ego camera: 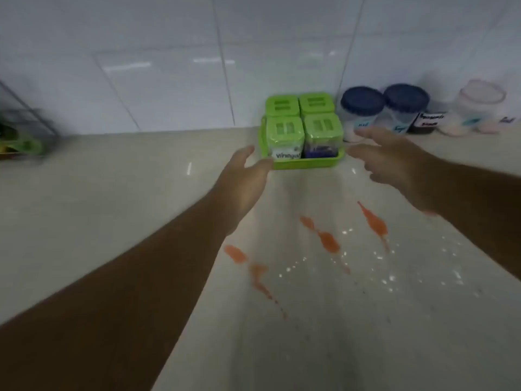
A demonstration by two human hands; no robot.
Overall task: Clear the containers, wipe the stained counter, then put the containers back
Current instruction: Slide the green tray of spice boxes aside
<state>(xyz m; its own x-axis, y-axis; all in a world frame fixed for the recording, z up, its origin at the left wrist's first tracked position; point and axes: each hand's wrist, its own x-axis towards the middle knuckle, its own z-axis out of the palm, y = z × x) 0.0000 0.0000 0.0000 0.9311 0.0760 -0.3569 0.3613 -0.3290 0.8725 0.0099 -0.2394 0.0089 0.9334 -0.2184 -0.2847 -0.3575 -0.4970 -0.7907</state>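
My left hand (245, 176) is open, with the fingers spread apart. Its thumb tip sits right at the front left corner of the green tray (303, 162). I cannot tell if it is touching the tray or only next to it. My right hand (394, 162) is open too, fingers loose and apart, and it holds nothing. It is just beside the right side of the tray, in front of the round jars.

The tray sits at the back of the counter (112, 193), against the white tiled wall (169, 66). Four small square pots with green lids stand in it, two in front and two behind. The front left pot (285, 136) has a label that reads "vinegar". The front right pot (321, 135) has something dark inside.

Right of the tray stand two jars with dark blue lids (362, 100) and a pale jar (480, 104) further right. Their labels are too blurry to read.

Nearer to me, orange-red stains (328, 241) streak the counter between my arms. Small white specks (389, 277) lie to the right of them. A wire rack (25, 122) sits far left, blurred.
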